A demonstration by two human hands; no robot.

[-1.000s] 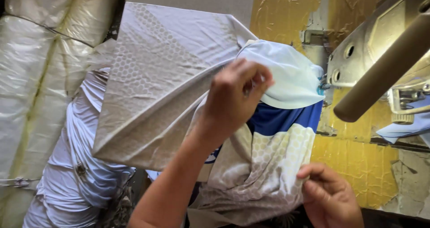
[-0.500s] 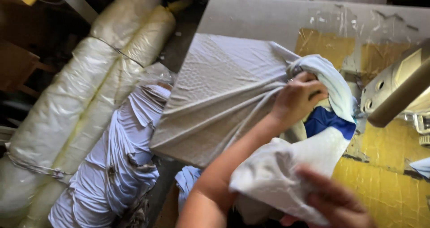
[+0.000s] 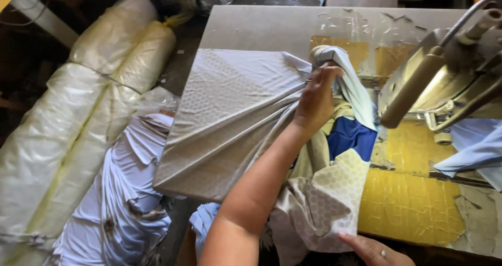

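Garment point(image 3: 240, 114), grey honeycomb-print with a blue panel, lies draped over the sewing table point(image 3: 293, 25); soft, light, floppy I reckon. My left hand point(image 3: 316, 101) is closed, bunching its pale collar end; my right hand point(image 3: 374, 250) pinches the lower hem. I'd keep to seams.

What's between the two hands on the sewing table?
In the head view, the patterned grey, blue and cream garment stretches between them: the left hand grips its bunched top, the right hand touches its lower edge.

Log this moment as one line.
left hand grips garment | right hand at hem | on table | sewing machine right
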